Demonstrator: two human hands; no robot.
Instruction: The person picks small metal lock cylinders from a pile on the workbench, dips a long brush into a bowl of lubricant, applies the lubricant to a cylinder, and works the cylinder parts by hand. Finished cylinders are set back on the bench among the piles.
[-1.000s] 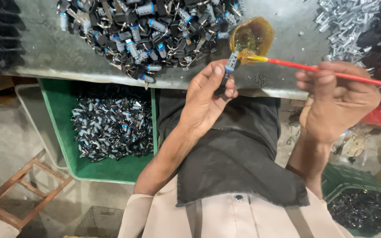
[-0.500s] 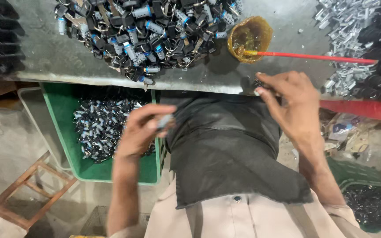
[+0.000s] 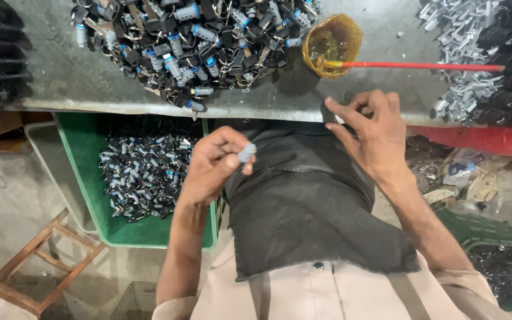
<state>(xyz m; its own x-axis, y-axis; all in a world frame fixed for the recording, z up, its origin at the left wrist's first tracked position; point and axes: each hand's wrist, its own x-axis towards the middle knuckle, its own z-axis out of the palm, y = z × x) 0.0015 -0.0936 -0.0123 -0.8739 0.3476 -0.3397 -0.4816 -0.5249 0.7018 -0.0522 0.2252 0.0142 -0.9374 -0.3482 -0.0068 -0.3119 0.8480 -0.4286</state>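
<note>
Fingers of the left hand (image 3: 217,160) are closed around a small grey-blue cylinder part (image 3: 246,153), pinched between thumb and fingertips in the middle of the frame, above the dark cloth (image 3: 309,207) on the person's lap. Only the short pale end of the part shows; the other end is hidden in the grip. Fingers of the right hand (image 3: 374,133) are spread and bent, their tips touching the edge of the metal table (image 3: 256,104) right of centre; whether they hold something small there I cannot tell.

Compared with half a second ago, the left hand is a little higher and more to the right, closer to the table edge, and the right hand stays at the same edge. One second ago both hands were up at the cup, and the right one held the stick.

At lower left, a green crate (image 3: 81,160) under the table holds many small blue and silver parts. On the table, at upper middle, lies a heap of black keys and cylinders (image 3: 191,35). Just right of it stands a yellow cup (image 3: 332,44) with amber liquid, and a red stick (image 3: 422,66) rests in it, pointing right. At upper right lies a pile of silver metal pieces (image 3: 463,53).
</note>
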